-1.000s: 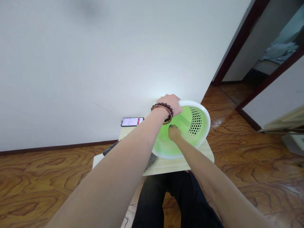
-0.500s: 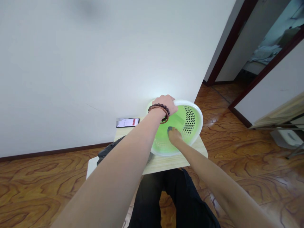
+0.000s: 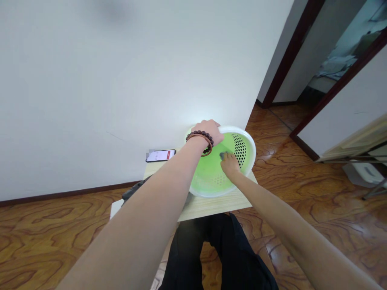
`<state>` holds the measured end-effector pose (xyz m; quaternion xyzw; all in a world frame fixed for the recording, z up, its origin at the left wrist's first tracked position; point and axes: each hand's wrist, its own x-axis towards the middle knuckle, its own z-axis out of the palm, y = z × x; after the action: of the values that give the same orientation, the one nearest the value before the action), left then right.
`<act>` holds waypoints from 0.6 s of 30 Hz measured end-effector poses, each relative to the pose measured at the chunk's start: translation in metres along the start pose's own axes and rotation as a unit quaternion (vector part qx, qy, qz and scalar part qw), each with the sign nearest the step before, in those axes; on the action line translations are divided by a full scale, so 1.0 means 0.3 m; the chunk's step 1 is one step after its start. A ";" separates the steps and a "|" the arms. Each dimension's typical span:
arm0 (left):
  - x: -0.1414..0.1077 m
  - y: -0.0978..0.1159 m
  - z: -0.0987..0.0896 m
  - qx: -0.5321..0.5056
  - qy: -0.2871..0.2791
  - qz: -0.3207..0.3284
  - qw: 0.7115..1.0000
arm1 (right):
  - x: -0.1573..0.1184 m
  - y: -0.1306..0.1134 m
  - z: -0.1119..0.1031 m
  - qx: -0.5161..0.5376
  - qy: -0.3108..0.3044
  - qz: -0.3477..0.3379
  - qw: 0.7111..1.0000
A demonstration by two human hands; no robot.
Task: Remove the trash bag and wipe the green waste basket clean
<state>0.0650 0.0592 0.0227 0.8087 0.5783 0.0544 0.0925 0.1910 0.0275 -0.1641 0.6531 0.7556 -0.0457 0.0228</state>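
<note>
A green and white plastic basket (image 3: 253, 151) with round holes in its side rests on a small light wooden table (image 3: 208, 206). My left hand (image 3: 208, 131), with beaded bracelets at the wrist, grips the far rim of the basket. Inside the basket, my right hand (image 3: 230, 164) is closed on a small grey item (image 3: 223, 155), too small to name, near the holed side. Part of the basket's left side is hidden behind my left hand and forearm.
A phone (image 3: 161, 156) lies at the table's back left, against the white wall. Dark cloth (image 3: 133, 190) is partly hidden by my left arm. A doorway and a white bin (image 3: 363, 174) are at the right.
My right hand has moved right and slightly away from me inside the basket with the grey item. My left hand stays on the rim. The whole view has shifted slightly.
</note>
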 end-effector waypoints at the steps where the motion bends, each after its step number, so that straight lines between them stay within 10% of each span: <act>1: 0.000 0.000 0.000 -0.002 0.001 -0.002 1.000 | 0.000 -0.030 0.015 0.007 -0.006 0.010 1.000; 8: 0.007 -0.023 0.005 0.004 0.016 -0.023 1.000 | -0.030 -0.263 0.080 0.134 -0.055 -0.023 0.989; 18: -0.134 -0.087 0.017 -0.036 0.071 -0.052 0.995 | -0.114 -0.171 0.017 0.023 -0.026 0.002 0.999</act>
<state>0.0289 0.0289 0.0128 0.7675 0.6227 0.1275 0.0831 0.1451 -0.0141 -0.1639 0.6535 0.7522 -0.0800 0.0272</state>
